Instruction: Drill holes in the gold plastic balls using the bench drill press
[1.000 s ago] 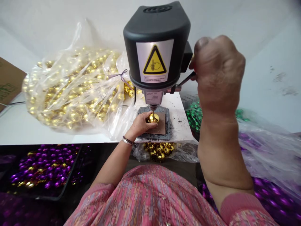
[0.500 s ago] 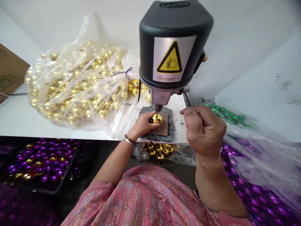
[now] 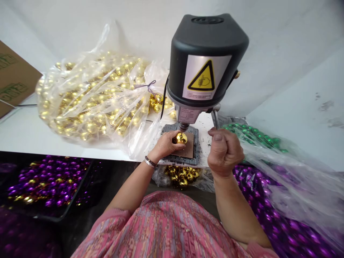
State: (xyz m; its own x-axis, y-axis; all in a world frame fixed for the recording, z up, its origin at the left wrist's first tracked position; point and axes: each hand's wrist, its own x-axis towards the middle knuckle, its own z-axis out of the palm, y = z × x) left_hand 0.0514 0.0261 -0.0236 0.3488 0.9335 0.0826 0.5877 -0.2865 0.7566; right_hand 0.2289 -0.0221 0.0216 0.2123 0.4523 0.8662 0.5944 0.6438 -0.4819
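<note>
Your right hand [image 3: 225, 150], curled round the lever [image 3: 216, 120], has come down, so the drill [image 3: 208, 46] now reaches low over the gold ball [image 3: 181, 138]. Your left hand [image 3: 167, 145] pinches that ball on the brown board [image 3: 189, 147]. Dark shavings [image 3: 203, 140] litter the white table [image 3: 27, 141]; a bag of gold balls [image 3: 94, 100] lies left, before a pale wall [image 3: 290, 71].

Looks like a workshop, judging by the drill press [image 3: 209, 46] with its warning label [image 3: 206, 77], dark crumbs [image 3: 200, 151] scattered around its base [image 3: 196, 143], a big clear bag [image 3: 139, 143] of gold balls [image 3: 91, 127] on the white table [image 3: 24, 143], mostly purple balls [image 3: 52, 179] in a dark tray [image 3: 57, 219] below, and a printed cardboard box [image 3: 16, 77].
</note>
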